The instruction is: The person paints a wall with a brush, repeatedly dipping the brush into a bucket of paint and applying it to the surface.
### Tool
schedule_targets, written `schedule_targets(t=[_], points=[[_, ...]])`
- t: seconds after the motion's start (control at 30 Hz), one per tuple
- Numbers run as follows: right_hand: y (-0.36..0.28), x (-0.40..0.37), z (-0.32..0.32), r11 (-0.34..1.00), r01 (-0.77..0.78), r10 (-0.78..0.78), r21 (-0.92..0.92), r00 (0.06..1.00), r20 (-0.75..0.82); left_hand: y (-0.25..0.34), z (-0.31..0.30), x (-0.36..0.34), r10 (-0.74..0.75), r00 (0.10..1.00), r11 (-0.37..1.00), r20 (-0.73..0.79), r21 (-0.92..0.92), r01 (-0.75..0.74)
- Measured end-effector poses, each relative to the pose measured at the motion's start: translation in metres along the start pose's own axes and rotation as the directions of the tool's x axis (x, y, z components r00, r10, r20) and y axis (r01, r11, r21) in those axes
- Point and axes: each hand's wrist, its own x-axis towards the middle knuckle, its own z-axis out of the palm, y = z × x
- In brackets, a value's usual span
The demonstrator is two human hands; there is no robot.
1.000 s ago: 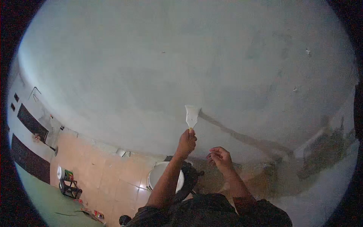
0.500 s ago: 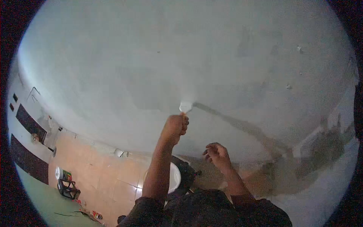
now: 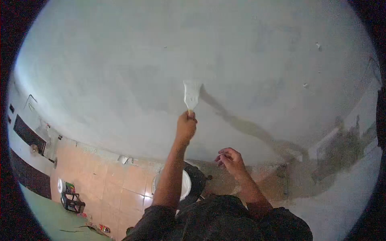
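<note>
My left hand (image 3: 187, 125) is closed around the handle of a wide paintbrush (image 3: 192, 93) coated in white. The brush points upward, with its broad end against the grey-white wall (image 3: 241, 52). Lower and to the right, my right hand (image 3: 231, 161) hangs in front of the wall with its fingers loosely bent and apart, holding nothing that I can see. Beneath my left forearm is a round white container (image 3: 186, 185), partly hidden by the arm.
A dark object (image 3: 196, 180) stands beside the container. Tiled floor (image 3: 108, 184) stretches left, with a small black stool (image 3: 72, 202) and a white tub (image 3: 61, 185) on it. A standing fan (image 3: 35, 148) is at far left. Dark patches (image 3: 337, 156) mark the right wall.
My left hand has moved the paintbrush up the wall and slightly left, and more of the brush now shows. My right hand has stayed nearly in place.
</note>
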Motion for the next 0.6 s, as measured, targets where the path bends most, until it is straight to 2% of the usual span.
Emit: schedule_targets(t=[0.03, 0.1, 0.13, 0.17, 0.2, 0.23, 0.27, 0.3, 0.33, 0.37, 0.43, 0.47, 0.5, 0.53, 0.57, 0.6], points=[[0.005, 0.002, -0.002, 0.999, 0.030, -0.030, -0.011, 0.999, 0.014, -0.008, 0.005, -0.009, -0.114, 0.990, 0.984, 0.080, -0.131, 0.124], [0.002, 0.001, -0.002, 0.999, -0.016, 0.016, -0.045, 1.000, 0.007, -0.051, 0.019, -0.013, -0.204, 0.977, 0.969, 0.059, -0.131, 0.210], [-0.001, -0.004, 0.001, 0.995, -0.062, 0.062, -0.083, 0.998, -0.006, -0.069, 0.022, -0.021, -0.191, 0.979, 0.974, 0.070, -0.110, 0.198], [0.004, -0.003, 0.001, 0.995, -0.058, 0.058, -0.083, 0.998, -0.008, -0.089, 0.031, -0.026, -0.285, 0.958, 0.958, 0.042, 0.014, 0.285], [0.013, 0.000, -0.001, 0.994, -0.072, 0.072, -0.081, 0.997, 0.000, -0.118, 0.035, -0.030, -0.232, 0.968, 0.970, 0.100, -0.048, 0.237], [0.018, 0.000, -0.002, 0.993, -0.086, 0.087, -0.082, 0.996, 0.007, -0.119, 0.035, -0.040, -0.342, 0.932, 0.930, 0.117, -0.098, 0.354], [0.019, -0.001, -0.002, 0.993, -0.079, 0.080, -0.091, 0.997, 0.001, -0.174, 0.034, -0.033, -0.169, 0.949, 0.965, 0.268, 0.239, 0.104], [0.020, -0.001, -0.001, 0.994, -0.065, 0.066, -0.090, 0.998, 0.008, -0.201, 0.034, -0.025, -0.102, 0.926, 0.924, 0.365, 0.380, -0.048], [0.019, 0.000, 0.000, 0.995, -0.053, 0.054, -0.088, 0.998, 0.013, -0.228, 0.034, -0.017, -0.033, 0.889, 0.848, 0.457, 0.484, -0.217], [-0.002, -0.005, 0.004, 0.988, -0.099, 0.102, -0.122, 0.995, 0.022, -0.231, 0.036, -0.019, 0.067, 0.858, 0.778, 0.510, 0.512, -0.364], [-0.004, -0.004, 0.007, 0.991, -0.058, 0.062, -0.117, 0.998, 0.024, -0.220, 0.035, -0.021, 0.237, 0.751, 0.573, 0.617, 0.535, -0.620], [-0.004, -0.003, 0.007, 0.995, -0.017, 0.020, -0.102, 0.999, 0.036, -0.207, 0.036, -0.029, 0.094, 0.858, 0.810, 0.505, 0.462, -0.360], [-0.011, -0.005, 0.007, 0.991, -0.087, 0.092, -0.100, 0.995, 0.047, -0.160, 0.035, -0.043, -0.160, 0.921, 0.973, 0.354, 0.214, 0.087], [-0.014, -0.006, 0.010, 0.991, -0.086, 0.091, -0.099, 0.995, 0.048, -0.116, 0.030, -0.049, -0.301, 0.912, 0.949, 0.277, -0.009, 0.316], [-0.013, -0.006, 0.011, 0.992, -0.085, 0.089, -0.093, 0.995, 0.043, -0.079, 0.027, -0.052, -0.373, 0.898, 0.898, 0.234, -0.152, 0.413], [-0.014, -0.006, 0.011, 0.993, -0.082, 0.086, -0.089, 0.996, 0.038, -0.057, 0.020, -0.048, -0.293, 0.921, 0.907, 0.258, -0.229, 0.353]])
